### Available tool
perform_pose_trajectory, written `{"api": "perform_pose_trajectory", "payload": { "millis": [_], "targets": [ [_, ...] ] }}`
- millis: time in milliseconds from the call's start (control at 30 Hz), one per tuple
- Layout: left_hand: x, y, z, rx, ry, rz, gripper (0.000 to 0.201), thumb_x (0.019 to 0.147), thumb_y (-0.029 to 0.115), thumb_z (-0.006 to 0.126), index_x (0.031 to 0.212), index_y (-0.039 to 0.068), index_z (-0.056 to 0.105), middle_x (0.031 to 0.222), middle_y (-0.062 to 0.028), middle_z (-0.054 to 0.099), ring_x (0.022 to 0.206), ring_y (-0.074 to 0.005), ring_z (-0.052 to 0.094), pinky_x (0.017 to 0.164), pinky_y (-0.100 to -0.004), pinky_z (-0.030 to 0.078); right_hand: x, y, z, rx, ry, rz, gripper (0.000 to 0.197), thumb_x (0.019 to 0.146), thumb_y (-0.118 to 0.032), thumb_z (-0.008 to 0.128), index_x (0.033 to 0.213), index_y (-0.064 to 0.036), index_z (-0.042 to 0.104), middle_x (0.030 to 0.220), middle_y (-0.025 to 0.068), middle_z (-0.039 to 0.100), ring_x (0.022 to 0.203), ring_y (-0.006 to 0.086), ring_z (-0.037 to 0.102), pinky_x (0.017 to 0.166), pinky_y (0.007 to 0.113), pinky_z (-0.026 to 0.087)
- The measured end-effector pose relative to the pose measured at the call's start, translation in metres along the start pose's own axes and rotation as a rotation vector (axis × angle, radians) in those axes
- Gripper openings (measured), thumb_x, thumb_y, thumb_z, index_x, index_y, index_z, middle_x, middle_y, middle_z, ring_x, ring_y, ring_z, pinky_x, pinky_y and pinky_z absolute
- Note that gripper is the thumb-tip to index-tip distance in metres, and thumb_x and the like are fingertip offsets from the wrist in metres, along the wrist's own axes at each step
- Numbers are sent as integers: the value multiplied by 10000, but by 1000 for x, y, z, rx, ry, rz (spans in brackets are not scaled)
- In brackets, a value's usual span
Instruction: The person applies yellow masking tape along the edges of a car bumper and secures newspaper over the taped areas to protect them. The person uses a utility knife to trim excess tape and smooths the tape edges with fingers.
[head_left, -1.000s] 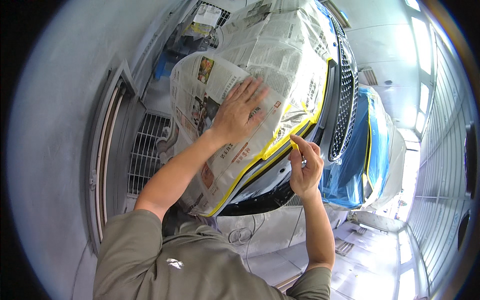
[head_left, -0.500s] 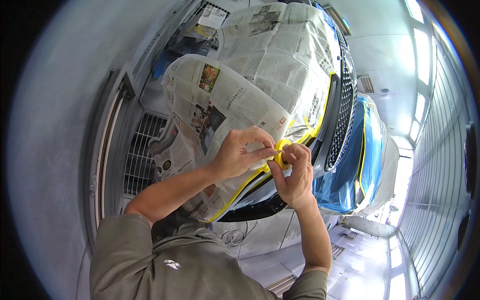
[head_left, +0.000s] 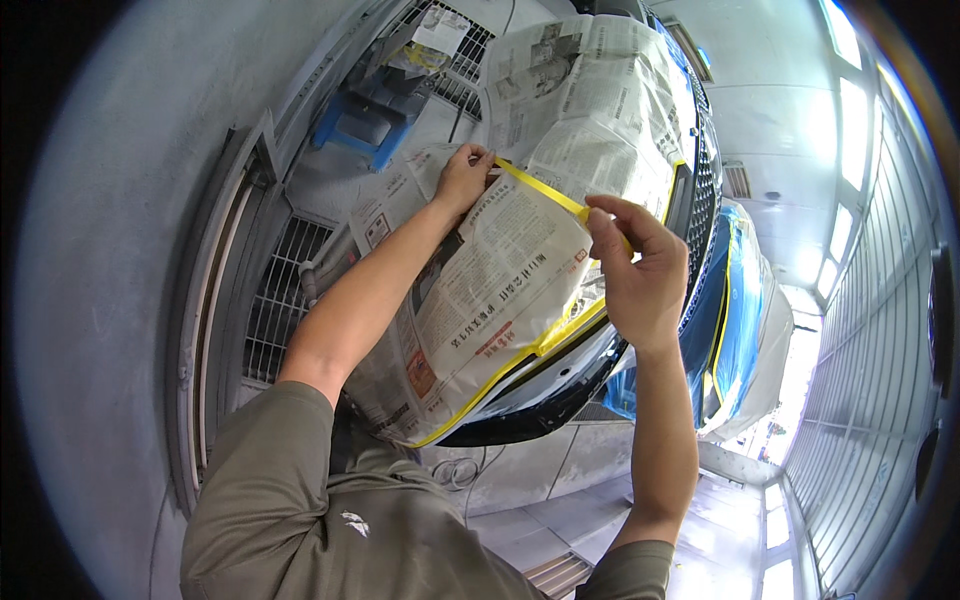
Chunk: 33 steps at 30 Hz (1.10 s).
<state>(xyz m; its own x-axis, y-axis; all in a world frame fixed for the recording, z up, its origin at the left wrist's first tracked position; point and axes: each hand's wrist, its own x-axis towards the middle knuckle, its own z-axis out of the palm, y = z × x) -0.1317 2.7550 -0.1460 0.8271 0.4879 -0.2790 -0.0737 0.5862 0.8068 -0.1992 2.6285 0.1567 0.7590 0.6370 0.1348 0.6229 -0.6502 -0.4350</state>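
Observation:
Between my two hands a strip of yellow masking tape [head_left: 545, 189] is stretched over the newspaper. My left hand [head_left: 464, 180] pinches the strip's far-left end at the edge of a newspaper sheet [head_left: 500, 270]. Closed around the tape's other end is my right hand [head_left: 645, 275]; the tape roll itself is mostly hidden behind its fingers. The sheets cover a large curved car part, seemingly a bumper [head_left: 575, 385], with a black mesh grille [head_left: 703, 200]. More yellow tape [head_left: 480, 392] runs along the paper's lower edge.
A blue step stool [head_left: 365, 130] stands at the back left, near floor grates [head_left: 285, 285]. To the right is another large part wrapped in blue plastic film [head_left: 735, 310]. A grey wall [head_left: 110, 300] rises on the left. A coiled cable [head_left: 457, 472] lies below the bumper.
My hands have moved apart and away from me. The left went up and left with the tape end, the right up and right, drawing out a strip. The newspaper has shifted and lies differently.

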Motion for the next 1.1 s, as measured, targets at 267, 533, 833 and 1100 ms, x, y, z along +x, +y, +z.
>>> {"api": "perform_pose_trajectory", "payload": {
  "millis": [267,533,833,1100],
  "targets": [
    [5,-4,-1,24,64,8,303,1094,294,651,1231,25,617,1100,-106,732,898,-161,704,737,-302,577,7,-1,-4,20,4,-50,201,982,-169,748,1080,-1,798,796,135,767,695,167,721,688,302,550],
    [21,-21,1,-35,43,50,265,1071,272,687,1171,31,637,1048,-88,757,863,-141,694,737,-293,571,7,5,-6,-2,-44,-36,212,990,-178,727,1078,2,795,752,130,755,653,179,707,677,316,543],
    [26,-13,-11,505,-143,-8,327,999,327,746,1122,23,736,1016,-98,757,936,-185,678,863,-329,538,-22,46,-22,-420,-48,-185,177,983,-222,732,999,-65,812,678,89,741,582,246,625,882,376,449],
    [3,36,-11,951,146,327,749,924,462,792,1568,165,552,1537,-205,598,1359,-289,630,1128,-382,489,-17,63,-21,-413,-38,-195,186,980,-217,729,1008,-54,813,670,102,733,604,262,650,889,374,453]
  ]
}}
